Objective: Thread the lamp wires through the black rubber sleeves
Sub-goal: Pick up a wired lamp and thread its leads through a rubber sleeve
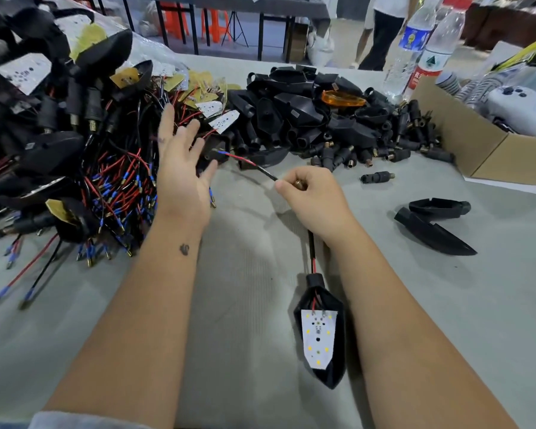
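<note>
The right hand [314, 196], at the centre of the frame, has its grip curled and pinching a black rubber sleeve with a brass end [299, 183], thumb pressed against it. Twisted red and black lamp wires [245, 161] come out of the fist toward the upper left, ending in blue-tipped ends near the left hand. Below the right wrist the same wires [312, 252] run down to a black lamp housing [324, 332] lying on the grey surface [245, 289] at lower centre, its white LED board facing up.

The left hand [183, 168] hovers left of centre with its grip spread, fingers straight and apart, holding nothing, over the edge of a big tangle of wired lamps [75, 150] that fills the left of the frame, red and black leads with blue ends spilling toward the lower left.

At upper centre lies a heap of empty black housings [297, 109] with one orange lens [342, 99] on top, and just right of it a scatter of loose black sleeves [399, 144]. One sleeve [376, 177] lies alone, and two housings [433, 224] rest at mid right.

A cardboard box [464, 140] at the upper right holds a white device and striped items; what they are I cannot tell. Two plastic water bottles [427, 54] stand behind the box.
</note>
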`<move>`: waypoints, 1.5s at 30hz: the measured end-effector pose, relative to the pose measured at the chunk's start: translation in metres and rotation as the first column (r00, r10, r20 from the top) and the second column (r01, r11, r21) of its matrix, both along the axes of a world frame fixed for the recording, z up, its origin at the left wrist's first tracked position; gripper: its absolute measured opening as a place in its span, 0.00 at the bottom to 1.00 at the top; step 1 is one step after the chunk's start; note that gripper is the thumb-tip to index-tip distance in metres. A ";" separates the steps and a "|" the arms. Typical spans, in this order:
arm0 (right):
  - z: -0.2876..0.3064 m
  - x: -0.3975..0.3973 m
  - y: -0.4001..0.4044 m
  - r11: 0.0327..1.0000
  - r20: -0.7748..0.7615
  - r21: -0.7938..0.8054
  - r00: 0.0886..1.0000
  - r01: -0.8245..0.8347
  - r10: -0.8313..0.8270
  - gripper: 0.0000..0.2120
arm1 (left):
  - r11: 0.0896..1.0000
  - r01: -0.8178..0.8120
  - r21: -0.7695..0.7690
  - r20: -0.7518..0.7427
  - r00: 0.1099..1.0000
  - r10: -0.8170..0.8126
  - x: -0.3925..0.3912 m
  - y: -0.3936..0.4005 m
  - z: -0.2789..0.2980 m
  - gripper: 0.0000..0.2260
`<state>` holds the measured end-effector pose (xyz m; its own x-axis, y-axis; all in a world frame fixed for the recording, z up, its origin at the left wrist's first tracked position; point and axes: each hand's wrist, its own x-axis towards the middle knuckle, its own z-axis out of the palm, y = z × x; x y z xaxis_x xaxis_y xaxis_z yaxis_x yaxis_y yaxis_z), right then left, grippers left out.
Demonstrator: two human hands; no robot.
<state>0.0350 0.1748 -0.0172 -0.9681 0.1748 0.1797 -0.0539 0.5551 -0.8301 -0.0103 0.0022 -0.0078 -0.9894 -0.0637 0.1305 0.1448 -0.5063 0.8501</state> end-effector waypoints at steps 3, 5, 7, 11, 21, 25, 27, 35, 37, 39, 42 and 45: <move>0.001 -0.002 -0.002 0.995 -0.031 -0.089 0.998 0.048 -0.051 0.10 | 0.999 -0.002 -0.044 0.098 0.995 0.006 0.001 0.012 0.000 0.19; 0.002 -0.002 -0.002 0.989 -0.052 -0.145 0.997 0.041 -0.049 0.11 | 0.988 0.049 -0.147 0.133 0.991 -0.029 0.004 0.023 -0.001 0.14; 0.002 -0.001 -0.002 0.987 -0.049 -0.158 0.999 0.015 -0.023 0.11 | 0.971 0.104 -0.217 0.100 0.991 -0.083 0.007 0.031 -0.004 0.11; 0.002 0.001 -0.004 0.993 -0.009 -0.109 0.999 -0.050 0.049 0.10 | 0.971 0.089 -0.222 0.034 0.996 -0.084 0.006 0.031 -0.007 0.09; 0.008 0.009 -0.003 0.986 0.059 -0.080 0.987 -0.146 0.151 0.07 | 0.998 -0.062 0.031 0.091 0.994 0.059 -0.001 0.026 -0.008 0.11; 0.015 0.004 -0.001 0.823 0.162 -0.568 0.984 0.027 0.080 0.11 | 0.996 -0.088 -0.013 0.130 0.987 0.089 -0.004 0.024 -0.009 0.11; 0.016 0.002 0.002 0.673 0.118 -0.739 0.989 0.025 0.094 0.13 | 0.990 -0.078 -0.115 0.145 0.985 0.094 -0.007 0.025 -0.011 0.12; 0.008 -0.004 0.004 0.377 -0.060 -0.926 0.995 -0.025 -0.082 0.15 | 0.886 0.173 -0.431 0.126 0.983 -0.131 0.010 0.049 -0.013 0.13; 0.007 -0.004 0.006 0.374 -0.060 -0.927 0.993 -0.017 -0.103 0.17 | 0.859 0.203 -0.470 0.107 0.979 -0.173 0.013 0.050 -0.013 0.12; 0.007 -0.004 0.006 0.437 -0.047 -0.899 0.993 0.005 -0.108 0.12 | 0.823 0.211 -0.527 0.087 0.977 -0.194 0.016 0.052 -0.013 0.11; 0.007 -0.003 0.007 0.448 -0.052 -0.894 0.991 0.009 -0.124 0.03 | 0.805 0.196 -0.560 0.064 0.979 -0.194 0.019 0.055 -0.014 0.09; 0.008 -0.004 0.006 0.392 -0.098 -0.919 0.983 -0.030 -0.153 0.03 | 0.807 0.142 -0.573 -0.004 0.984 -0.177 0.020 0.055 -0.017 0.08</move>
<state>0.0312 0.1807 -0.0090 -0.9250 0.3799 0.0023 -0.2184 -0.5270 -0.8213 0.0093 0.0576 -0.0243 -0.9693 0.1968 0.1476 0.1594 0.0452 0.9862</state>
